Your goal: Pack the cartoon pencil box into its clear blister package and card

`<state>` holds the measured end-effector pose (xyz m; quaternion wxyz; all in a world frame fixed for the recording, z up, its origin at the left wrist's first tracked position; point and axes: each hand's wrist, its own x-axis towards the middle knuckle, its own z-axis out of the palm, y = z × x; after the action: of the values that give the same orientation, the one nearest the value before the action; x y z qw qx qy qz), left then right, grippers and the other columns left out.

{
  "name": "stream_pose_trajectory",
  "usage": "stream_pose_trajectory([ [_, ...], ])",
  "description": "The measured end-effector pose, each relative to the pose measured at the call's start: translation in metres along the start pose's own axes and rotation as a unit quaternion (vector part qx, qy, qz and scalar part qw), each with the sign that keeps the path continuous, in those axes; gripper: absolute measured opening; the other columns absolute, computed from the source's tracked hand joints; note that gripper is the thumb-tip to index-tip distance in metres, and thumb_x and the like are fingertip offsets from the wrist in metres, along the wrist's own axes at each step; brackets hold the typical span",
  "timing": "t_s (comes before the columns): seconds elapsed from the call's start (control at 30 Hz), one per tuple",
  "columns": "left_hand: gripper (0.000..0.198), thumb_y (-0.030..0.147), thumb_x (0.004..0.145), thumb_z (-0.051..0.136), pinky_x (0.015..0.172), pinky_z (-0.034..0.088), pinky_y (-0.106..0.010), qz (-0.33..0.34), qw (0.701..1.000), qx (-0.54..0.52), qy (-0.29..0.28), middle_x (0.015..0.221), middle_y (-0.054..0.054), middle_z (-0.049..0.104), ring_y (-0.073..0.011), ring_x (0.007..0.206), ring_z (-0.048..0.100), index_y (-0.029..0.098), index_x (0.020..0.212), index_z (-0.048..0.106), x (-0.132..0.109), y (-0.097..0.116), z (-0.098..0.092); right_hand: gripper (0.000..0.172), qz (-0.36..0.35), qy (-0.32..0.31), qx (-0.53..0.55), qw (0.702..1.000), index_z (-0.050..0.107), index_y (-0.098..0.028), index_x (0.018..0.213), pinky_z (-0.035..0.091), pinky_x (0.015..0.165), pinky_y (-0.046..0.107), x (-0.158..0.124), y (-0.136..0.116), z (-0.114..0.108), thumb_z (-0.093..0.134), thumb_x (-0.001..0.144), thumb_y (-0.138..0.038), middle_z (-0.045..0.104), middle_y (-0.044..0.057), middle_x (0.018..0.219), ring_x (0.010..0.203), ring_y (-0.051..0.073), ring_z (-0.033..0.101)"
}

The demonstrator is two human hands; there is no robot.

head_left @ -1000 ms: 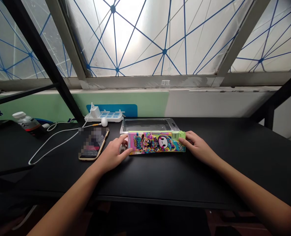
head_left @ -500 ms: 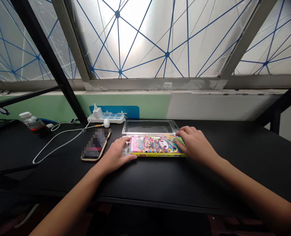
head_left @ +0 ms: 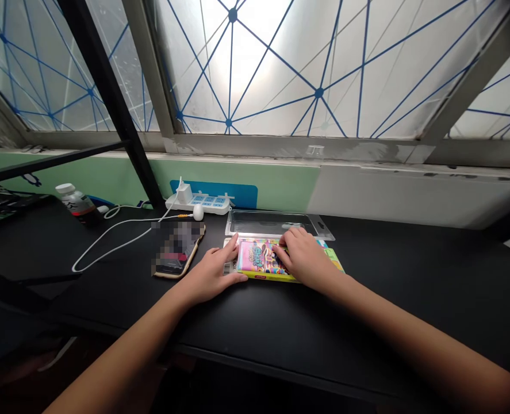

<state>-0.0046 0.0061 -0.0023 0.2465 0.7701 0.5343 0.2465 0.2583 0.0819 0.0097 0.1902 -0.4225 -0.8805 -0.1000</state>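
Observation:
A flat, brightly printed cartoon box [head_left: 255, 260] with a yellow front edge lies on the black desk. My left hand [head_left: 214, 269] holds its left end, thumb along the near side and fingers at the far side. Over the middle and right part of the box rests my right hand [head_left: 309, 259], thumb and bent fingers apart on its top, hiding much of the print. A light green part shows at the right end. Just behind the box is a clear plastic case [head_left: 272, 221], lying flat.
Left of the box are a phone [head_left: 179, 250], a white cable [head_left: 103, 236] and a white power strip [head_left: 211, 202] by the wall. Farther left stands a white-capped bottle [head_left: 76, 201]. A black metal post [head_left: 108, 98] slants up at the left, before the window.
My right hand has moved left from the box's right end onto its middle. My left hand stays at the left end. The camera view has shifted and tilted slightly.

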Motion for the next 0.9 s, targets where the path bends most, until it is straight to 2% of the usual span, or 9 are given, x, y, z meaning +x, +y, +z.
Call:
stream_pose_trajectory([
  [0.17, 0.08, 0.05, 0.095, 0.06, 0.115, 0.034, -0.049, 0.005, 1.0, 0.001, -0.015, 0.148, -0.007, 0.06, -0.0317, 0.143, 0.046, 0.028, 0.162, 0.024, 0.001, 0.007, -0.004, 0.029, 0.01, 0.062, -0.014, 0.998, 0.059, -0.02, 0.094, 0.039, 0.077, 0.041, -0.001, -0.003, -0.004, 0.041, 0.104, -0.04, 0.062, 0.013, 0.095, 0.088, 0.03, 0.053],
  [0.27, 0.056, 0.055, 0.104, 0.035, 0.118, 0.031, -0.049, 0.01, 1.0, -0.011, -0.01, 0.149, -0.002, 0.058, -0.0302, 0.141, 0.048, 0.032, 0.154, 0.043, 0.004, 0.011, -0.007, 0.025, -0.004, 0.113, -0.026, 0.993, 0.06, -0.021, 0.098, 0.037, 0.082, 0.042, -0.003, -0.004, -0.01, 0.042, 0.104, -0.039, 0.064, 0.013, 0.098, 0.093, 0.03, 0.053],
  [0.37, 0.065, 0.057, 0.106, 0.012, 0.118, 0.033, -0.047, 0.024, 0.999, -0.043, -0.005, 0.14, 0.0, 0.066, -0.0287, 0.135, 0.054, 0.032, 0.143, 0.059, 0.007, 0.012, -0.009, 0.026, -0.023, 0.138, -0.033, 0.99, 0.06, -0.023, 0.094, 0.035, 0.088, 0.044, -0.007, -0.004, -0.02, 0.045, 0.104, -0.042, 0.067, 0.011, 0.097, 0.092, 0.029, 0.056],
  [0.43, 0.069, 0.061, 0.105, 0.012, 0.114, 0.041, -0.045, 0.02, 0.998, -0.065, 0.002, 0.129, -0.001, 0.072, -0.0294, 0.129, 0.059, 0.03, 0.138, 0.064, 0.009, 0.012, -0.01, 0.028, -0.045, 0.136, -0.015, 0.99, 0.06, -0.024, 0.087, 0.035, 0.092, 0.045, -0.012, -0.004, -0.033, 0.048, 0.103, -0.045, 0.068, 0.008, 0.092, 0.088, 0.026, 0.058],
  [0.53, 0.07, 0.068, 0.102, 0.019, 0.111, 0.045, -0.044, 0.017, 0.997, -0.081, 0.008, 0.13, -0.002, 0.072, -0.0308, 0.128, 0.061, 0.029, 0.137, 0.066, 0.01, 0.01, -0.011, 0.03, -0.096, 0.096, 0.04, 0.99, 0.06, -0.026, 0.083, 0.037, 0.096, 0.046, -0.024, -0.007, -0.059, 0.052, 0.101, -0.048, 0.069, 0.005, 0.084, 0.081, 0.024, 0.061],
  [0.7, 0.074, 0.072, 0.1, 0.027, 0.122, 0.027, -0.052, 0.0, 0.999, -0.027, -0.021, 0.158, -0.005, 0.047, -0.033, 0.146, 0.043, 0.025, 0.152, 0.049, 0.006, 0.004, -0.012, 0.028, -0.145, -0.061, 0.203, 0.966, 0.067, -0.028, 0.09, 0.048, 0.088, 0.044, -0.06, -0.005, -0.092, 0.055, 0.099, -0.051, 0.072, 0.006, 0.094, 0.086, 0.025, 0.064],
  [0.8, 0.079, 0.073, 0.093, 0.046, 0.12, 0.029, -0.055, -0.023, 0.999, 0.012, -0.04, 0.162, -0.005, 0.04, -0.0371, 0.149, 0.036, 0.028, 0.158, 0.038, 0.002, 0.003, -0.012, 0.03, -0.089, -0.11, 0.251, 0.958, 0.072, -0.031, 0.097, 0.049, 0.096, 0.051, -0.084, 0.016, -0.087, 0.056, 0.097, -0.056, 0.071, 0.008, 0.119, 0.112, 0.031, 0.063],
  [0.87, 0.085, 0.071, 0.087, 0.059, 0.118, 0.033, -0.054, -0.03, 0.998, 0.034, -0.041, 0.162, -0.004, 0.041, -0.039, 0.15, 0.035, 0.032, 0.159, 0.035, 0.0, 0.003, -0.012, 0.035, -0.028, -0.106, 0.269, 0.957, 0.072, -0.035, 0.115, 0.043, 0.106, 0.059, -0.1, 0.038, -0.076, 0.062, 0.092, -0.06, 0.061, 0.009, 0.141, 0.133, 0.038, 0.051],
  [0.9, 0.087, 0.071, 0.086, 0.062, 0.117, 0.034, -0.054, -0.03, 0.998, 0.042, -0.039, 0.161, -0.004, 0.042, -0.0392, 0.149, 0.035, 0.033, 0.159, 0.034, 0.0, 0.003, -0.012, 0.046, 0.001, -0.098, 0.276, 0.956, 0.066, -0.037, 0.128, 0.04, 0.11, 0.062, -0.107, 0.049, -0.069, 0.066, 0.088, -0.061, 0.052, 0.009, 0.151, 0.141, 0.04, 0.044],
])
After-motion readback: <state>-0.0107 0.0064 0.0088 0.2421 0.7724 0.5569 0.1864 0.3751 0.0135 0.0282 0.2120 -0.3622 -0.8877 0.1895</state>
